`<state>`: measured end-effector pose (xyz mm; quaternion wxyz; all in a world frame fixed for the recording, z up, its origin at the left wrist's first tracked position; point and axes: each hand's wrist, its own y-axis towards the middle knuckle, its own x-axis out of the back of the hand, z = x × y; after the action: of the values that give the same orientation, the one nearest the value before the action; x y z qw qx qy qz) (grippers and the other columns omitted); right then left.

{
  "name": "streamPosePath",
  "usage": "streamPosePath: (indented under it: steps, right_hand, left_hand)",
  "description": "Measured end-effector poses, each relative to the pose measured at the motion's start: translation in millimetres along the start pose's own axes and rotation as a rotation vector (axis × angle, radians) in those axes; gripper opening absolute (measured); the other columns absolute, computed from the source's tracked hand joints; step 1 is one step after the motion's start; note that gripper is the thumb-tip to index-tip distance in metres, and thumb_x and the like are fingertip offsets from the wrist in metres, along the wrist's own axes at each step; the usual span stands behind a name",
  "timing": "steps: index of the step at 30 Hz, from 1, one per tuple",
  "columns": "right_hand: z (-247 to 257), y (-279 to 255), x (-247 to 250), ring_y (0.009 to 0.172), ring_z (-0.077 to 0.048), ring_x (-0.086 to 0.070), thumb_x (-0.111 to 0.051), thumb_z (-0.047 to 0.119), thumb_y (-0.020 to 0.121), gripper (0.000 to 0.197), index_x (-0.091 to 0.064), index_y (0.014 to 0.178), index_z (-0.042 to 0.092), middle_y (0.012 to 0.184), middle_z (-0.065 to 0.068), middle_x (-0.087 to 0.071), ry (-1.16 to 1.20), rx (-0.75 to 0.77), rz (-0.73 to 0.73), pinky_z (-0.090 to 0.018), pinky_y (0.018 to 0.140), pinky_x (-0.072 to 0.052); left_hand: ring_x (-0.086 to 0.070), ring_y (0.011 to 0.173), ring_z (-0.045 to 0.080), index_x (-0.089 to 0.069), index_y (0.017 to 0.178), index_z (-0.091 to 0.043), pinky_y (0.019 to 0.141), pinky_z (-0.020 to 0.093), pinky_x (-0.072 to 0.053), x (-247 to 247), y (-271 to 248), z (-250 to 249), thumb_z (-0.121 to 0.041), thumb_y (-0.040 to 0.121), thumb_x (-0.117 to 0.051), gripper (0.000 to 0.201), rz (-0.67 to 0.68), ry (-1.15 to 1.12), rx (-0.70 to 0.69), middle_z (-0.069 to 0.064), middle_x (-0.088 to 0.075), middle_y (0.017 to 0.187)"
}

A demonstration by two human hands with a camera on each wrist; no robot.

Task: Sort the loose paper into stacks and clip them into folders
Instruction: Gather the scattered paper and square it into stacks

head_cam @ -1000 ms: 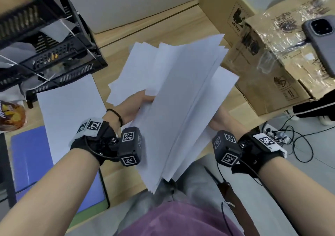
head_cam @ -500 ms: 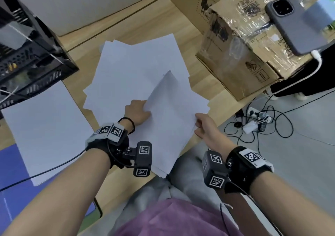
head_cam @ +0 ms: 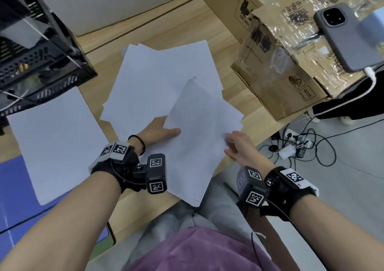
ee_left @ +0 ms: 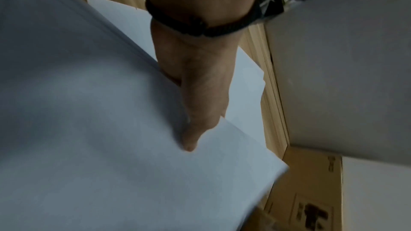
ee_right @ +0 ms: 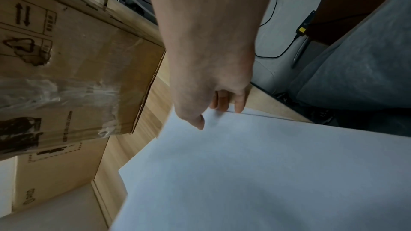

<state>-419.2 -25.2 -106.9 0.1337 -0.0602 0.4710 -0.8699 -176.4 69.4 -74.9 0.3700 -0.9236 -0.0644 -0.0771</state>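
Loose white sheets lie fanned over the middle of the wooden desk. A smaller bundle of sheets rests on top, its near end hanging over the desk's front edge. My left hand pinches this bundle's left edge, thumb on top and fingers hidden beneath the paper. My right hand holds the right edge, thumb on the sheet and fingers curled at its border.
A separate neat white stack lies to the left, partly over a blue folder. A black mesh tray rack stands at the back left. Cardboard boxes carrying a phone crowd the right. Cables lie on the floor.
The fan of sheets that both hands held up a second ago has come down onto the desk. Most sheets now lie spread there; the hands keep hold of the top bundle.
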Motion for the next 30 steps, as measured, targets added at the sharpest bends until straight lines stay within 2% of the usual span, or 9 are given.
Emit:
streamPosePath:
  steps: [3,5,8,13,19,23,26,29,30]
  right_hand:
    - [6.8,2.4,-9.2,0.079,-0.015,-0.06,-0.069,0.025,0.088,0.054,-0.03,0.124,0.023,0.091,0.0,-0.059,-0.04,0.096,-0.027,-0.03,0.077,-0.047]
    - [16.1,-0.4,-20.3,0.089,-0.02,-0.067,-0.069,0.024,0.088,0.047,-0.041,0.125,0.014,0.098,0.0,-0.067,-0.038,0.159,0.083,-0.024,0.07,-0.051]
    - [37.9,-10.2,-45.0,0.073,-0.01,-0.067,-0.058,0.016,0.095,0.004,-0.059,0.098,0.018,0.081,0.007,-0.073,-0.101,0.202,0.269,-0.015,0.055,-0.049]
    - [78.9,-8.4,-96.6,0.041,0.001,-0.056,-0.045,0.001,0.097,0.019,-0.056,0.087,0.013,0.057,0.008,-0.063,-0.453,0.337,0.295,-0.011,0.04,-0.041]
    - [120.0,42.4,-126.0,0.061,-0.015,-0.046,-0.043,0.002,0.088,0.016,-0.047,0.08,0.015,0.068,0.001,-0.044,-0.837,0.407,0.071,-0.021,0.047,-0.034]
    - [126.9,66.4,-135.9,0.062,-0.016,-0.026,-0.04,-0.004,0.085,0.03,-0.03,0.068,0.019,0.066,0.001,-0.027,-0.833,0.336,0.092,-0.017,0.039,-0.02]
    - [130.1,73.7,-150.5,0.058,-0.015,-0.022,-0.039,-0.007,0.084,0.037,-0.025,0.066,0.021,0.066,0.002,-0.026,-0.808,0.312,0.112,-0.014,0.038,-0.019]
    - [136.2,76.2,-165.1,0.062,-0.016,-0.023,-0.049,0.004,0.083,0.032,-0.026,0.07,0.022,0.072,0.003,-0.027,-0.846,0.288,0.101,-0.022,0.048,-0.024]
    - [136.4,77.6,-166.8,0.06,-0.015,-0.024,-0.051,0.007,0.085,0.029,-0.028,0.073,0.021,0.072,0.002,-0.028,-0.844,0.281,0.107,-0.021,0.046,-0.025]
  left_hand:
    - [-0.071,0.096,0.02,-0.06,0.12,-0.018,0.078,0.032,-0.058,13.7,-8.5,5.2,-0.021,0.087,-0.068,0.034,-0.056,-0.217,-0.061,0.0,-0.071,0.111]
    - [-0.069,0.101,0.023,-0.057,0.125,-0.014,0.083,0.037,-0.057,25.2,-9.1,14.4,-0.02,0.086,-0.07,0.041,-0.138,-0.374,-0.082,0.004,-0.07,0.115]
    - [-0.065,0.108,0.026,-0.054,0.126,-0.012,0.089,0.041,-0.053,38.5,-8.0,31.0,-0.031,0.08,-0.076,0.055,-0.3,-0.506,-0.076,0.007,-0.066,0.12]
    - [-0.068,0.096,0.023,-0.06,0.118,-0.014,0.076,0.032,-0.056,53.4,-11.0,45.5,-0.02,0.092,-0.062,0.027,-0.37,-0.608,-0.015,0.002,-0.071,0.108]
    - [-0.051,0.096,0.015,-0.051,0.13,-0.019,0.088,0.029,-0.044,83.1,-12.6,76.8,-0.015,0.097,-0.047,0.033,-0.624,-0.593,0.119,-0.001,-0.051,0.112]
    - [-0.041,0.067,0.006,-0.05,0.084,-0.025,0.063,0.02,-0.032,88.5,-2.7,80.3,-0.006,0.095,-0.043,0.023,-0.636,-0.644,0.159,-0.007,-0.043,0.079]
    - [-0.041,0.068,0.007,-0.058,0.102,-0.021,0.062,0.02,-0.032,88.8,7.1,71.5,-0.009,0.093,-0.046,0.019,-0.617,-0.651,0.153,-0.009,-0.044,0.082]
    - [-0.053,0.086,0.017,-0.048,0.093,-0.02,0.076,0.026,-0.043,93.1,13.7,63.8,-0.009,0.088,-0.052,0.013,-0.667,-0.633,0.177,0.001,-0.055,0.096]
    - [-0.057,0.097,0.02,-0.053,0.105,-0.016,0.088,0.031,-0.048,94.2,14.9,63.7,-0.009,0.087,-0.055,0.02,-0.67,-0.64,0.203,0.004,-0.059,0.109]
